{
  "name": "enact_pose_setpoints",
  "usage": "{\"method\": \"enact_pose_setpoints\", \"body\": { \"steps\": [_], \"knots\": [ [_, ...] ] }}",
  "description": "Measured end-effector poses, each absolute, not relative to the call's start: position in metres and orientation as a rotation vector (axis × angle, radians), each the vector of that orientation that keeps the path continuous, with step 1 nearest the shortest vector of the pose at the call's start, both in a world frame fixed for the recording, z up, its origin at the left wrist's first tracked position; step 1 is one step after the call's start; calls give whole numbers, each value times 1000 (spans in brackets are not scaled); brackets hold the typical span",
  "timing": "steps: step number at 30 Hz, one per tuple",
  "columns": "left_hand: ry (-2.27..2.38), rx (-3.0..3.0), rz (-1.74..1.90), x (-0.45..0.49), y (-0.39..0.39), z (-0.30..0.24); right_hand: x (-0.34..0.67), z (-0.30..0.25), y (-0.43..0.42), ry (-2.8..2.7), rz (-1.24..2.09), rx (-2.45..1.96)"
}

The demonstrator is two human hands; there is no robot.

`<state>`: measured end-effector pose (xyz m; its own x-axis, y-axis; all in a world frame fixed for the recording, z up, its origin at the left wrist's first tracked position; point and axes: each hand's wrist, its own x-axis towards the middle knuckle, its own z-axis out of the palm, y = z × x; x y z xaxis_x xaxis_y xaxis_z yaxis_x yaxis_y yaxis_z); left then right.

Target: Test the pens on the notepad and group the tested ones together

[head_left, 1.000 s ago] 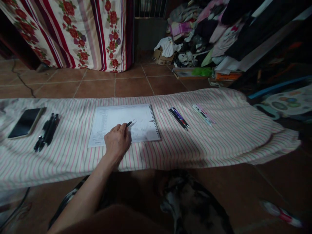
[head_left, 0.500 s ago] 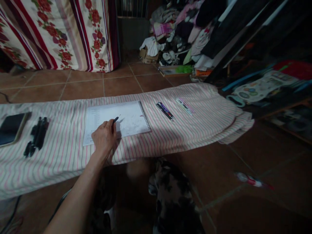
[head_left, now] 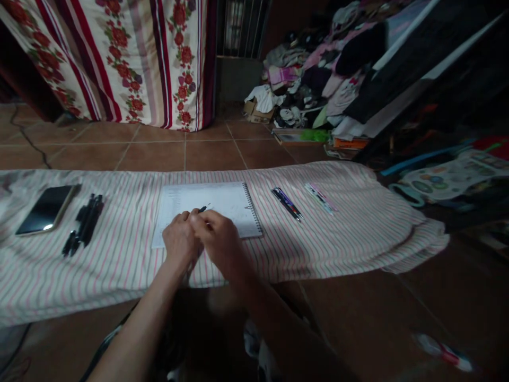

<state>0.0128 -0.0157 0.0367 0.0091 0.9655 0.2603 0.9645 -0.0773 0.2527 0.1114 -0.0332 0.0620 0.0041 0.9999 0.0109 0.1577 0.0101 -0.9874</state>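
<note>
While your left hand (head_left: 180, 233) sits curled over the near edge of the white, rectangular, spiral-bound paper notebook (head_left: 230, 197), your right hand (head_left: 220, 233) meets it there, its fingers bunched narrow against the left's. A slim black pen (head_left: 203, 208) pokes out beyond them over the notebook's page; your left hand seems closed around it, but I cannot tell whether your right grips it too. The step in hand looks like two-handed handling of that pen, perhaps an adjustment of grip or a pass between hands. To my judgement, the next move calls for one secure hold on the pen before the other hand lets go, its point kept clear of the paper. Left of the notebook lie slender black pens (head_left: 85, 220) and, farther out, a flat, dark-screened phone (head_left: 46, 209); right of it, dark and purple pens (head_left: 287, 203), then pastel pens (head_left: 321, 198), all on white, pink-and-grey striped cloth (head_left: 358, 223).
</note>
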Motion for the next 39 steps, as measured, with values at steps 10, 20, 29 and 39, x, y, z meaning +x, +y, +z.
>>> {"method": "enact_pose_setpoints", "body": {
  "steps": [10, 20, 29, 39],
  "knots": [
    [2232, 2281, 471, 20, -8, 29, 122, 28, 1, -813, 1405, -1370],
    [2132, 2361, 435, 24, -11, 30, 123, 12, 4, -862, 1466, -1182],
    [2067, 2436, 515, 28, -9, 27, 127, 14, 7, -767, 1477, -1102],
    [1969, 2526, 637, 21, -6, 17, 133, 14, 11, -609, 1609, -1056]
  ]
}}
